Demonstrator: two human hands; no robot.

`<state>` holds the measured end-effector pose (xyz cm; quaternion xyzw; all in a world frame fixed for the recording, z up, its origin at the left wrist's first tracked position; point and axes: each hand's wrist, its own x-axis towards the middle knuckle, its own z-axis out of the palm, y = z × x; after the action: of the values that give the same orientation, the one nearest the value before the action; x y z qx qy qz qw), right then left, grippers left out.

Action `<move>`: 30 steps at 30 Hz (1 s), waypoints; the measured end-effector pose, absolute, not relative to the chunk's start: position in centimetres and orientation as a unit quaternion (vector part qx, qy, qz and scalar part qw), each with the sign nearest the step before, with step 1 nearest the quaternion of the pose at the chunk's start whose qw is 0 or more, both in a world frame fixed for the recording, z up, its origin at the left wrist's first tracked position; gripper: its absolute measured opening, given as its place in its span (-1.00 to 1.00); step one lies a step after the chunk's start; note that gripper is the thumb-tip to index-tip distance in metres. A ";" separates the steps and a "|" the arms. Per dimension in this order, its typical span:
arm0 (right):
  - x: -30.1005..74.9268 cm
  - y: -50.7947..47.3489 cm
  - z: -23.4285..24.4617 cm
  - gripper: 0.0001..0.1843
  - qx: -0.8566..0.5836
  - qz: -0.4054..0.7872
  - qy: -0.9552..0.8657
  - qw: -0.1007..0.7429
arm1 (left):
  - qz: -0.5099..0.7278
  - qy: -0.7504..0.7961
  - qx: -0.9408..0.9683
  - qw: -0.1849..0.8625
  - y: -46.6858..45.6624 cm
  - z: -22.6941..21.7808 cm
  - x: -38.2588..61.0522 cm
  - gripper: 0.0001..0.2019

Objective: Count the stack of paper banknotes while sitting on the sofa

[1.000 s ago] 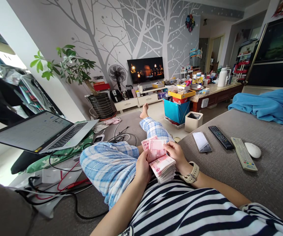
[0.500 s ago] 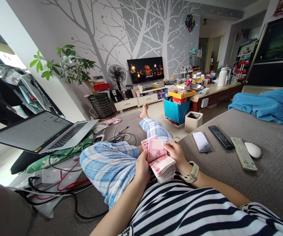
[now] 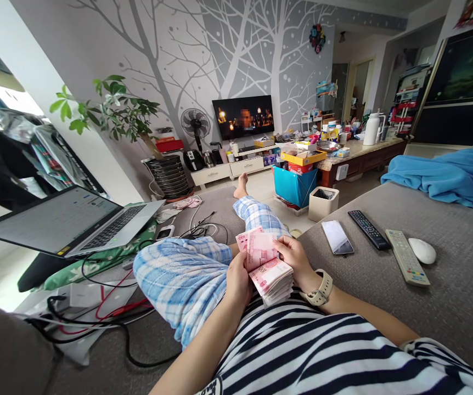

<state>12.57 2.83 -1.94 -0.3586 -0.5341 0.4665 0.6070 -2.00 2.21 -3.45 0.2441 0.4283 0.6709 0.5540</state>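
A thick wad of pink 100 banknotes (image 3: 270,277) is folded over between my two hands, above my lap. My left hand (image 3: 238,278) grips it from the left, thumb on top and the other fingers hidden beneath. At the upper right edge, my right hand (image 3: 294,257) pinches a note (image 3: 261,248) that stands up from the fold. The loose ends of the wad fan out toward my striped shirt (image 3: 302,345). A pale watch (image 3: 322,289) is on my right wrist.
On the sofa to the right lie a phone (image 3: 337,237), a black remote (image 3: 369,230), a beige remote (image 3: 407,258) and a white mouse (image 3: 422,250). An open laptop (image 3: 113,227) rests on a green cushion at the left, with tangled cables (image 3: 127,340) nearby.
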 end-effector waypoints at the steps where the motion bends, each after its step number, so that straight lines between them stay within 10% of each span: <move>1: 12.6 2.8 -1.9 -0.57 -0.357 0.466 -0.534 0.608 | 0.670 0.426 0.244 0.557 2.2 -3.5 -2.0 -0.85; 30: 12.2 3.3 -2.5 -0.55 -0.337 0.497 -0.501 0.623 | 0.662 0.384 0.241 0.596 1.3 -2.6 -1.6 -0.80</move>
<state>12.19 3.33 -2.47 -0.3374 -0.5009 0.4965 0.6235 -1.64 1.28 -2.64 0.2409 0.3844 0.6621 0.5964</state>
